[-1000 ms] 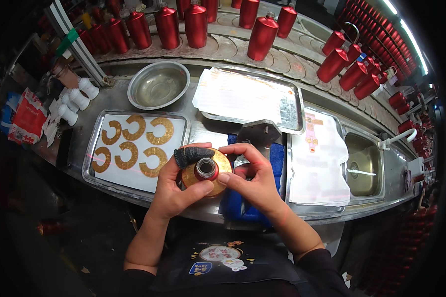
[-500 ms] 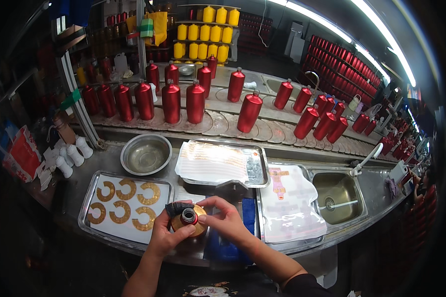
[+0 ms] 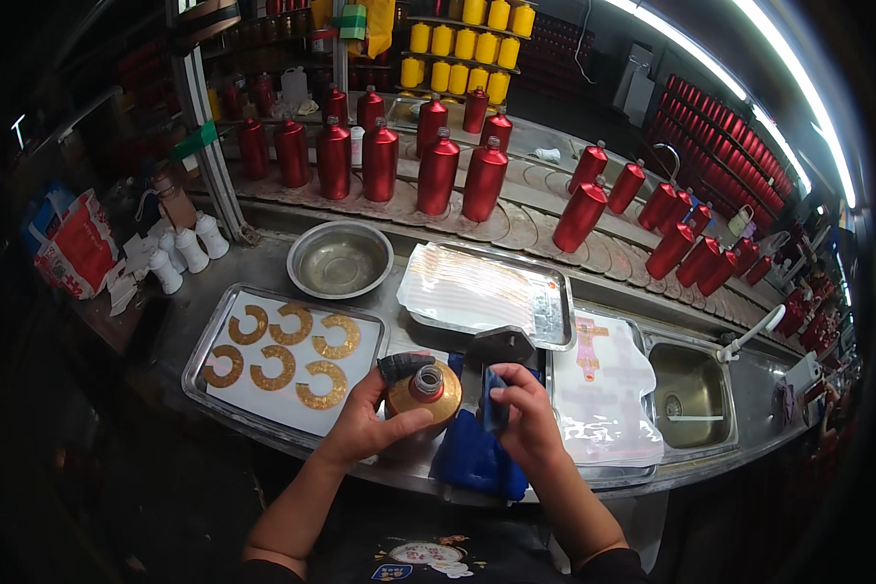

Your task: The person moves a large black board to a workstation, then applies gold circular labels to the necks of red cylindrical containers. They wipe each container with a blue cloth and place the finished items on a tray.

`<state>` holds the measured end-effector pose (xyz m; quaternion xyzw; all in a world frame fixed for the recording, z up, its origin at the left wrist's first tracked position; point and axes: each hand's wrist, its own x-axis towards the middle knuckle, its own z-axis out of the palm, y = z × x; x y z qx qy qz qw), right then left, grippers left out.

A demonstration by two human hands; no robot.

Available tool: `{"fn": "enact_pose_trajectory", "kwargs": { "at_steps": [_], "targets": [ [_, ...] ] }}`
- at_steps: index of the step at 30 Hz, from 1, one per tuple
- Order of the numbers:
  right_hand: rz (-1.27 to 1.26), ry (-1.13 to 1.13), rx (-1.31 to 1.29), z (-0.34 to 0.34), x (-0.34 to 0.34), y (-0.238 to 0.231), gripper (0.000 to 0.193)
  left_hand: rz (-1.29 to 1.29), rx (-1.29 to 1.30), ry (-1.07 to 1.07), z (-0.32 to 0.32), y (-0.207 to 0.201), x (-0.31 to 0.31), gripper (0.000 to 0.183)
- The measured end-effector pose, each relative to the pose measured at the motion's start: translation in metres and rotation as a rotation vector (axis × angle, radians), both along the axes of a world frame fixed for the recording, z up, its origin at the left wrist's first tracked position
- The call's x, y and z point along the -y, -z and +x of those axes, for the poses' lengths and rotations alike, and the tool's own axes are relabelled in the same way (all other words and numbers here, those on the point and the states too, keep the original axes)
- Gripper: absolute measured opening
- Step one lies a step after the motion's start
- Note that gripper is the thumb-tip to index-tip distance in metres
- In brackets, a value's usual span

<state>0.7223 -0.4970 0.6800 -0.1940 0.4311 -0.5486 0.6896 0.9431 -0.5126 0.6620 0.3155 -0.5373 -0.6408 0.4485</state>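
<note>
My left hand (image 3: 362, 428) is closed round the upper part of a bottle (image 3: 446, 397) with a gold shoulder and a bare threaded neck, tilted toward me. A black covering (image 3: 404, 368) lies at the fingertips of that hand, against the bottle's far side; whether it is worn on the fingers cannot be made out. Just right of the bottle, my right hand (image 3: 530, 414) grips a flat dark blue scraper-like piece (image 3: 494, 407) upright, apart from the bottle. Below it a blue cloth (image 3: 477, 457) lies at the counter's front edge. A dark angular plate (image 3: 501, 346) stands behind.
On the left, a tray (image 3: 193, 384) holds gold C-shaped decals (image 3: 273, 370). Behind are a metal bowl (image 3: 307, 282) and a tray of printed sheets (image 3: 462, 287). Right are more sheets (image 3: 608, 409) and a sink (image 3: 696, 438). Red bottles (image 3: 484, 185) line a conveyor (image 3: 521, 229) beyond.
My right hand has left the bottle's shoulder, moved right and now holds the blue scraper-like piece. The left hand keeps hold of the bottle. The whole view has shifted.
</note>
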Motion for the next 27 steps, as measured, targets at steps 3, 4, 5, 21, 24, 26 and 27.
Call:
{"fn": "enact_pose_trajectory", "kwargs": {
  "at_steps": [3, 4, 5, 21, 24, 26, 27],
  "targets": [
    [-0.413, 0.021, -0.392, 0.012, -0.036, -0.009, 0.034, 0.037, -0.034, 0.003, 0.003, -0.001, -0.002, 0.07],
    [-0.509, -0.031, -0.524, 0.014, -0.04, -0.009, 0.037, 0.008, -0.028, -0.012, 0.004, 0.0, -0.002, 0.069],
    [-0.605, -0.082, -0.784, 0.016, -0.041, -0.008, 0.033, 0.063, -0.045, 0.004, 0.004, 0.001, -0.003, 0.069],
    [-1.128, 0.072, -1.255, 0.015, -0.014, -0.015, 0.028, -0.224, 0.146, 0.079, 0.017, 0.01, 0.008, 0.085],
    [-1.314, -0.055, -1.24, 0.014, -0.022, -0.02, 0.029, -0.246, 0.191, 0.031, 0.014, 0.017, 0.01, 0.086],
    [-1.252, 0.052, -1.256, 0.012, -0.021, -0.021, 0.029, -0.28, 0.211, -0.049, 0.007, 0.021, 0.008, 0.08],
    [-1.229, 0.115, -1.275, 0.012, -0.019, -0.021, 0.028, -0.289, 0.199, -0.081, 0.004, 0.021, 0.005, 0.08]
  ]
}}
